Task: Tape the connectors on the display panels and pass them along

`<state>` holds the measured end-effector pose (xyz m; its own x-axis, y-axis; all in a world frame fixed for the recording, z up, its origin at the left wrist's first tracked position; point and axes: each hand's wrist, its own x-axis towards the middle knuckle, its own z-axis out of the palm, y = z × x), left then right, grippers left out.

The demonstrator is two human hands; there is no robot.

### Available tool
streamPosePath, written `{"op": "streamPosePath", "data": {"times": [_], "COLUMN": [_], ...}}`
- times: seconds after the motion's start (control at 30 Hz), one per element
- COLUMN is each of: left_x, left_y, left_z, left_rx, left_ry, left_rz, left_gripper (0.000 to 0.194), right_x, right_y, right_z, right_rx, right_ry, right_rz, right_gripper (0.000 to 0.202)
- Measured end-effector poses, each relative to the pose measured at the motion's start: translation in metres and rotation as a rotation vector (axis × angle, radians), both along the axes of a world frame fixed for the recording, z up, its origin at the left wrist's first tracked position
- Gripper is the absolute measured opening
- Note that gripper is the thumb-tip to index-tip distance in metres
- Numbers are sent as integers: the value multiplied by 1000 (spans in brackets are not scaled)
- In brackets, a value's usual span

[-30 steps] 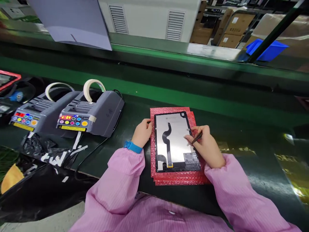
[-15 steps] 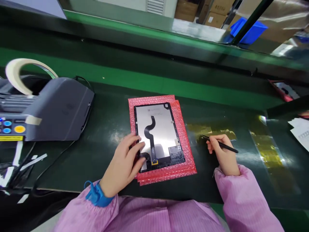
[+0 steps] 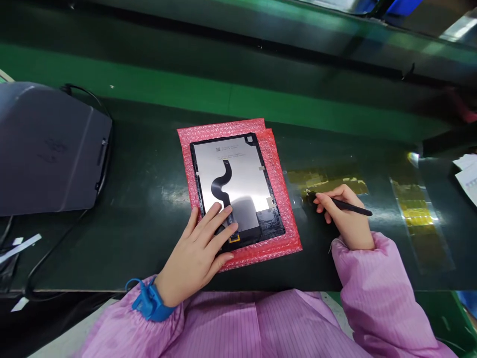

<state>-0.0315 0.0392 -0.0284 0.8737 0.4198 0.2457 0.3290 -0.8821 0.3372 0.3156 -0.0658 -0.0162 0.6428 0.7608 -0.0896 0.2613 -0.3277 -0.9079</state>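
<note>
One panel (image 3: 246, 184), silver with a black border, lying flat on red wrap (image 3: 275, 171) at the middle of the bench (image 3: 134, 199), slightly turned; small print near its far edge, a darker grid-like patch at its near right corner.

One ribbon (image 3: 217, 187), black, S-shaped, running down the panel towards a yellow-edged connector (image 3: 234, 238) by the near edge.

One left hand (image 3: 197, 246), palm down, reaching over the near left corner of the panel. Fingers moderately spread, laid over the border and the lower part of the ribbon, gripping nothing; thumb lower, over the wrap near the panel's near edge. Blue band (image 3: 158, 302) at the wrist.

One right hand (image 3: 345, 211), to the right of the wrap and apart from it. Thumb and fingers drawn narrow around a slim black tool (image 3: 354, 208), its rear end pointing right; the front end, by the tape, is too blurred to make out.

Two lots of tape (image 3: 324, 180), yellowish and see-through: one just beyond the right hand, the other, a long strip (image 3: 415, 214), farther right.

One machine (image 3: 52, 149), grey, cut off at the left edge, with a black cable beside it.

Some papers (image 3: 468, 176), white, at the far right edge.

Two sleeves (image 3: 376, 278), pink, finely striped, gathered at the wrists.
</note>
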Motion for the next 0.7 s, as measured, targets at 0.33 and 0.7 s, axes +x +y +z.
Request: {"op": "streamPosePath", "data": {"times": [0.33,0.7], "left_x": [-6,-14], "left_y": [9,0], "left_z": [2,2], "left_rx": [-85,-152], "left_ry": [-57,-120], "left_rz": [-55,-92], "left_gripper": [50,48], "right_x": [-10,-132], "right_y": [-5,-15], "right_z": [-1,19], "right_rx": [226,258], "right_ry": [163,429], "right_rz": [-105,224], "right_gripper": [43,21]}}
